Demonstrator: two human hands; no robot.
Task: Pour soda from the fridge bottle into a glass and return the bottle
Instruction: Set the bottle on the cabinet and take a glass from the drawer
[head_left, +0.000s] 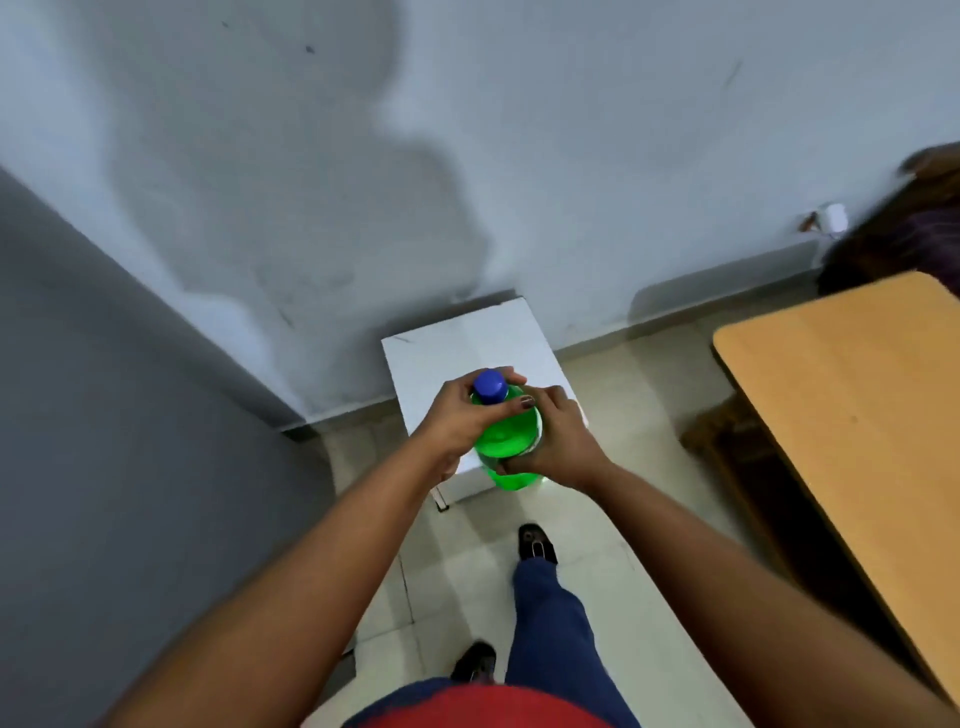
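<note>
A green soda bottle (506, 447) with a blue cap (489, 386) is held upright in front of me, above the floor. My left hand (462, 415) wraps around the bottle's neck, fingers curled at the cap. My right hand (553, 441) grips the bottle's body from the right side. No glass shows in this view.
A small white fridge (467, 338) stands against the wall just beyond the bottle. A grey surface (104, 415) rises at the left. A wooden table (857, 405) fills the right side. Tiled floor and my feet (535, 543) lie below.
</note>
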